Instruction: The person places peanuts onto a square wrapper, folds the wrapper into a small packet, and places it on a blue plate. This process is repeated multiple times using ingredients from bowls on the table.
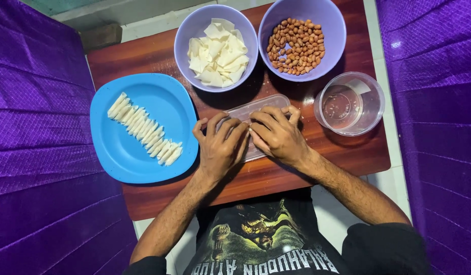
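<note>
My left hand (221, 144) and my right hand (277, 135) rest side by side, fingers curled, on a clear plastic lid (256, 108) lying flat on the wooden table (306, 163). What is under the fingertips is hidden. Left of my hands is a blue plate (118, 153) holding a diagonal row of several rolled pale wrappers (143, 128). Beyond my hands stands a lilac bowl (187, 35) of flat pale wrapper squares (218, 53), and beside it a second lilac bowl (333, 30) of peanuts (295, 46).
A clear round plastic container (370, 109) with a little liquid stands at the right of the table. Purple cushioned seats (36, 153) flank the table on both sides. White tiled floor (388, 178) shows at the edges.
</note>
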